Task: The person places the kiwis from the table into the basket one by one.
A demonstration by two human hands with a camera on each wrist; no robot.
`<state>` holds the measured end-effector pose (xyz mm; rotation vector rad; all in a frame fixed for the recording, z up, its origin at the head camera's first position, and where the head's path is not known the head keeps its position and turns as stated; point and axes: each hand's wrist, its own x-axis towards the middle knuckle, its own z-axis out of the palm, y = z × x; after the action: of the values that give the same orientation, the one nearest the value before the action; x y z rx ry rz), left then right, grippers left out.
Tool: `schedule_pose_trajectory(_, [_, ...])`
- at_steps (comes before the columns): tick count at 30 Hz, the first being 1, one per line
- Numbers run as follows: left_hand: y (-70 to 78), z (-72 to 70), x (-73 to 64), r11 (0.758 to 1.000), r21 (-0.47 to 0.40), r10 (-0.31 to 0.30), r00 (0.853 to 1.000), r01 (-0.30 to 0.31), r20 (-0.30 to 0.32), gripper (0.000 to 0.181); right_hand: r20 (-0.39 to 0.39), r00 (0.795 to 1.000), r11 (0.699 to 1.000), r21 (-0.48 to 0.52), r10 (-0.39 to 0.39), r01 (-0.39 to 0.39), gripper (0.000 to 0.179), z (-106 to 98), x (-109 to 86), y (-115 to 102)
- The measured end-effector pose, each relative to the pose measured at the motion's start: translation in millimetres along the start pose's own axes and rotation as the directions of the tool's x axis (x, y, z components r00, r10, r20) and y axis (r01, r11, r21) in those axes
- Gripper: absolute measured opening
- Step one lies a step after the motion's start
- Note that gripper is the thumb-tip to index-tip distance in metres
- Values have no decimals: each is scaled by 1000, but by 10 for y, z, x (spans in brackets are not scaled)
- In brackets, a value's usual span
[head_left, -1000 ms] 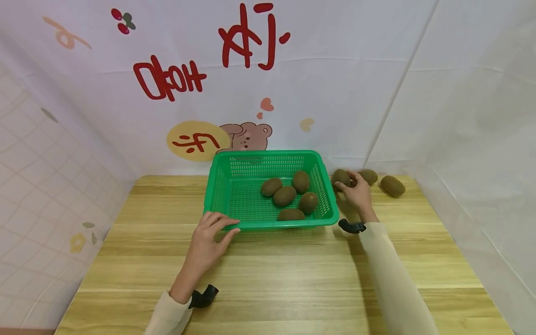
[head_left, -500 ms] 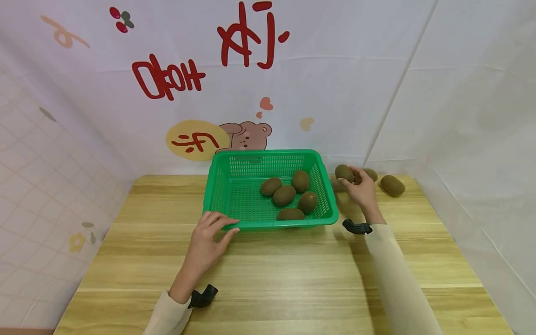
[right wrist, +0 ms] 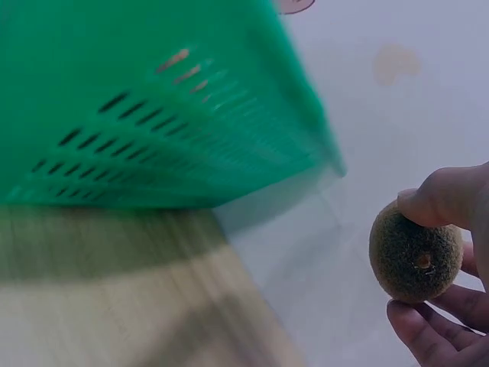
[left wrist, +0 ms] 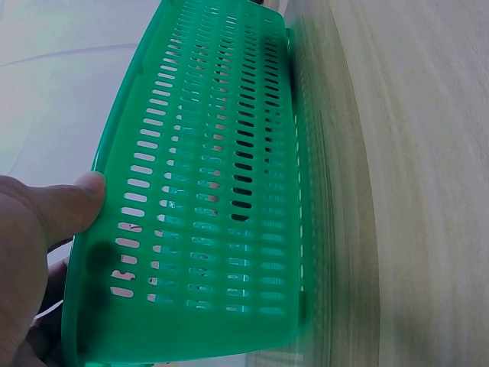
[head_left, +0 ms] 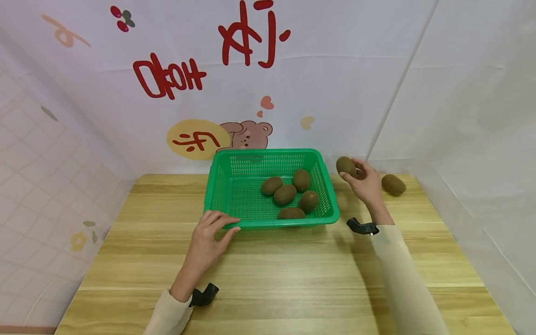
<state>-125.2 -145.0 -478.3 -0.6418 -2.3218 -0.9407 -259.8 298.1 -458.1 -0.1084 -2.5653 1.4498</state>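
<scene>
My right hand (head_left: 366, 183) grips a brown kiwi (head_left: 345, 166) between thumb and fingers, to the right of the green basket (head_left: 268, 224). In the right wrist view the stem end of this kiwi faces the camera, with the thumb on top and fingertips beneath. My left hand (head_left: 208, 239) pinches the near left rim of the basket, thumb outside and fingers over the inner side. The left wrist view shows that thumb (left wrist: 76, 202) on the slotted wall. Several kiwis (head_left: 285, 195) lie in the right half of the basket.
One loose kiwi (head_left: 393, 184) lies at the back right of the wooden table (head_left: 284, 279). Another that lay beside it is now hidden behind my right hand. A white printed cloth wall (head_left: 335, 93) rises directly behind the basket.
My right hand has raised the kiwi off the table and shifted slightly right and up, covering the kiwi behind. The left hand and basket have stayed in place.
</scene>
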Motion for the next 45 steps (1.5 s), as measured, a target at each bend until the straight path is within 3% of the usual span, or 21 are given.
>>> schedule_pose_trajectory(12, [14, -9, -8, 1000, -12, -25, 999, 25, 33, 21, 7, 996, 996, 30, -89, 89, 69, -42, -100, -354])
schedule_pose_trajectory(25, [9, 1, 7, 999, -21, -29, 999, 30, 33, 21, 69, 981, 981, 87, -181, 175, 69, 69, -153, -705])
schedule_pose_trajectory(45, [16, -17, 0, 998, -27, -51, 997, 53, 51, 20, 168, 945, 959, 71, -281, 273, 62, 369, -105, -927])
